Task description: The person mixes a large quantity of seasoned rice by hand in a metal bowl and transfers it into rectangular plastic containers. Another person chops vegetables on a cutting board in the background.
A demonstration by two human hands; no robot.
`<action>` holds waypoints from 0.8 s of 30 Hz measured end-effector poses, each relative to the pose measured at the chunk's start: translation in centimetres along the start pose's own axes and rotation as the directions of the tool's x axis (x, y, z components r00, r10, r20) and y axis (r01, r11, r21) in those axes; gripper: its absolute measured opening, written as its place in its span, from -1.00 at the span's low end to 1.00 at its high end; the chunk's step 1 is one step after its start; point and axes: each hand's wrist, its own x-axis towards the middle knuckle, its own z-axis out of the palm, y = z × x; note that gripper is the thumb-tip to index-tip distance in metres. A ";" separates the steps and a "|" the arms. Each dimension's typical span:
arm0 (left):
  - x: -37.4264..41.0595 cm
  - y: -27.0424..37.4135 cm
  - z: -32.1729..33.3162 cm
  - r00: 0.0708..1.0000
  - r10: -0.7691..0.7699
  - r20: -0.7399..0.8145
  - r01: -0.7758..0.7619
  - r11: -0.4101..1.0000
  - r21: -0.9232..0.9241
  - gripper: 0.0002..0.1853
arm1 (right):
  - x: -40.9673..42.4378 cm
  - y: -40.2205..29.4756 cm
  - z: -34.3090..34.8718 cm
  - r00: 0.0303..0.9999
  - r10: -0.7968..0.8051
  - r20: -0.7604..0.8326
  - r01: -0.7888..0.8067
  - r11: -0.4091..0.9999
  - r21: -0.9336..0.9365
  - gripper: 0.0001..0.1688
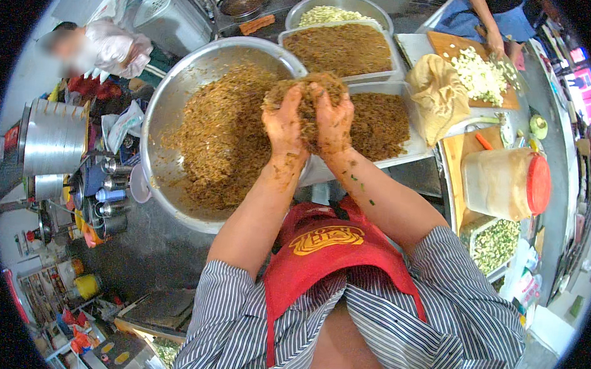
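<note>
Both my hands hold one large clump of brown chopped filling (306, 118) between them. My left hand (284, 119) presses its left side and my right hand (333, 118) its right side, with bits of filling stuck to fingers and forearms. The clump is over the right rim of a big steel bowl (157, 92), which holds a mound of the same filling (224, 127). Just right of my hands is a rectangular plastic tub (417, 123) partly filled with it. Behind that, another plastic tub (395, 65) is filled with a level layer.
Farther back is a steel bowl (389, 20) of pale chopped vegetable. At upper right a co-worker's hand (495, 44) is over a cutting board (438, 40) with chopped vegetable. A cloth bag (438, 96) and a red-lidded jar (498, 181) stand at right. Another person (116, 48) is at upper left.
</note>
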 end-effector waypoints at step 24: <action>-0.3 4.2 -2.7 0.945 -0.302 0.126 0.231 0.888 0.398 -0.39 | 7.5 -1.7 -11.0 0.742 0.564 0.361 -0.669 0.659 0.345 -0.43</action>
